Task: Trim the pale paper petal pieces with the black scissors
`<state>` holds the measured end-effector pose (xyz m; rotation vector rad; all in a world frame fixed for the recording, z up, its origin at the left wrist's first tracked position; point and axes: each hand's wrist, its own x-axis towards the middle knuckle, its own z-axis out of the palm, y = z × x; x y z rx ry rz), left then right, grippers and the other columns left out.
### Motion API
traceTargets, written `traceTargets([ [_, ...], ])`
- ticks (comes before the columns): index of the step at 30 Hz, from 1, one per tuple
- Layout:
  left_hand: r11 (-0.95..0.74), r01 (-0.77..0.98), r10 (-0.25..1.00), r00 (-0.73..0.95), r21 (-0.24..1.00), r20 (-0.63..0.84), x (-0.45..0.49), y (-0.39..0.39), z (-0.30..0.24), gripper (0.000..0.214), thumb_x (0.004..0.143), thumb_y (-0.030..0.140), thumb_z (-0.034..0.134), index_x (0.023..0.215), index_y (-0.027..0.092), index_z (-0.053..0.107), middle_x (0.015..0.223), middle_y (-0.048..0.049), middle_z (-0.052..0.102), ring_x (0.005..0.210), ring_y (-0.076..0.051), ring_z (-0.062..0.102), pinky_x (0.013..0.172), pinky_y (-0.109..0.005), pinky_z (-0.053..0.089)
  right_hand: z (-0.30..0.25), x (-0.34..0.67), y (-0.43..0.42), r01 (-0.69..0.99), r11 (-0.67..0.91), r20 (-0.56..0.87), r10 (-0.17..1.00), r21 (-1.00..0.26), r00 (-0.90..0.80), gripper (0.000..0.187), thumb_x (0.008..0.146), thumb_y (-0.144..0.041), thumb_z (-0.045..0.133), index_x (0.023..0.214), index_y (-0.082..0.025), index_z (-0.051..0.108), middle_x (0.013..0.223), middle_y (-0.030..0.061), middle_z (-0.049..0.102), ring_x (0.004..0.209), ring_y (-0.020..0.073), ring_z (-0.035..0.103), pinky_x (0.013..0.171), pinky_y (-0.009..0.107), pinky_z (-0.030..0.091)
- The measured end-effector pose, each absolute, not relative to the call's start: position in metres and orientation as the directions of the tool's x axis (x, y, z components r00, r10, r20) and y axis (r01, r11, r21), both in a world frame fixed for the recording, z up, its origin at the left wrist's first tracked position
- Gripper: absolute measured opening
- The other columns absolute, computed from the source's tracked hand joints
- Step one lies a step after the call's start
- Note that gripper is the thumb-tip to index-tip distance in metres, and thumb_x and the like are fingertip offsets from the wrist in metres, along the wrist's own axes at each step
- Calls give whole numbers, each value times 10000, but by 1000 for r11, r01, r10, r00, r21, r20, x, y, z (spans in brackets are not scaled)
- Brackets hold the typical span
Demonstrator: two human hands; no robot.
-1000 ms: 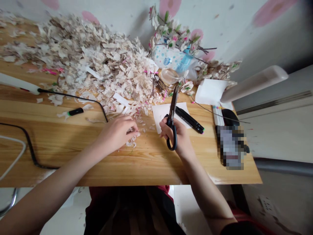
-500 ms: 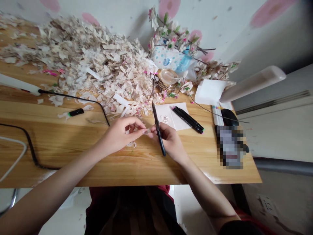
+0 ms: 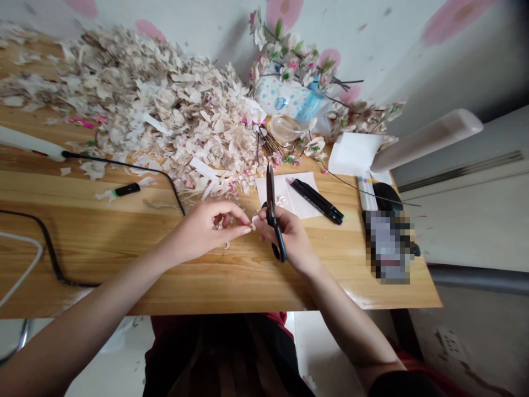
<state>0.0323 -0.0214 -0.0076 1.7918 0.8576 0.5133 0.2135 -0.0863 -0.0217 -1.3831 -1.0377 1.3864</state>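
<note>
My left hand (image 3: 204, 229) rests just above the wooden table (image 3: 103, 242), its fingertips pinching a small pale paper piece (image 3: 255, 221). My right hand (image 3: 287, 237) grips black-handled scissors (image 3: 271, 207) with shut blades pointing away from me, close beside that piece. Under and behind the hands lie a few loose scraps. A large heap of cream paper petals (image 3: 157, 105) spreads across the far side of the table, just beyond my left hand.
A white paper sheet (image 3: 276, 193) and black markers (image 3: 316, 201) lie beyond my right hand. Artificial blossom stems (image 3: 289, 60), a glass dish (image 3: 284, 128), a white paper stack (image 3: 353, 154), a pixelated object (image 3: 388, 248) and a black cable (image 3: 124, 165) surround the work area.
My hands have come together at the table's middle. The scissors have moved left from over the white sheet, turned more upright, and their blades are now shut.
</note>
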Motion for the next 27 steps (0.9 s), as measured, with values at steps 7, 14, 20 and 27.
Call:
traceTargets([
  [7, -323, 304, 747, 664, 896, 44, 32, -23, -9, 57, 803, 233, 667, 817, 183, 690, 682, 20, 580, 612, -112, 489, 577, -241, 373, -22, 210, -87, -40, -265, -264, 964, -964, -16, 379, 687, -481, 767, 740, -187, 535, 625, -51, 477, 540, 92, 437, 510, 222, 345],
  [14, -348, 267, 712, 699, 899, 68, 32, -25, -7, 44, 821, 200, 635, 798, 180, 667, 742, 1, 636, 656, -119, 523, 617, -249, 407, -23, 211, -87, -50, -243, -244, 970, -969, 13, 347, 706, -458, 758, 766, -190, 547, 648, -46, 511, 546, 97, 465, 537, 233, 384],
  [20, -318, 292, 731, 682, 902, 37, 31, -24, -5, 41, 787, 190, 644, 758, 177, 670, 675, 19, 622, 591, -103, 498, 554, -230, 384, -23, 214, -90, 39, -170, -168, 985, -985, 46, 271, 765, -398, 724, 769, -184, 558, 684, -42, 494, 594, 104, 464, 588, 246, 384],
  [27, -256, 315, 715, 698, 914, -41, 29, -22, -1, 49, 757, 215, 660, 733, 177, 681, 672, 15, 643, 573, -104, 498, 535, -232, 384, -20, 216, -93, 137, -126, -122, 992, -983, 43, 234, 800, -379, 684, 778, -185, 556, 677, -34, 486, 610, 115, 447, 589, 248, 357],
])
